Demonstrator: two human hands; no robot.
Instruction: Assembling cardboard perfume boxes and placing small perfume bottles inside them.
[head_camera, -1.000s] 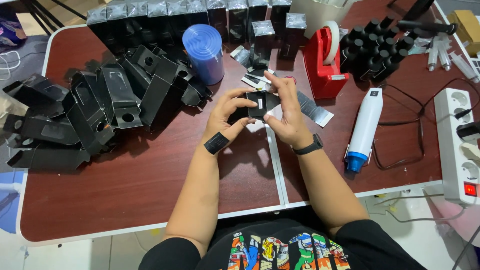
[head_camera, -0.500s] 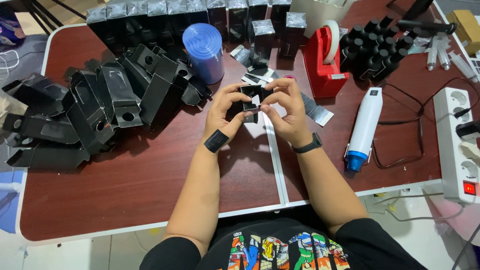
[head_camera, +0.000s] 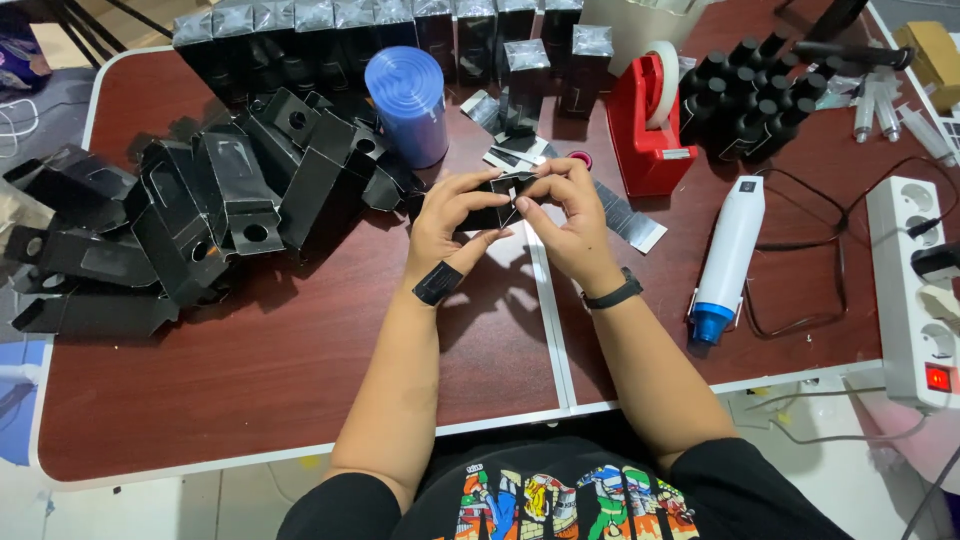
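Pinching small black box between left hand and right hand, long axis running crosswise, above table middle, both grips pressed together equally near.

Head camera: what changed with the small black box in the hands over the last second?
Both hands, left hand and right hand, kept hold of the small black box. A second ago the fingers were spread, the right index raised over it; now the fingertips have closed in and pinch its top edge. The black cartons, blue roll, red tape dispenser and white heat gun stayed put.
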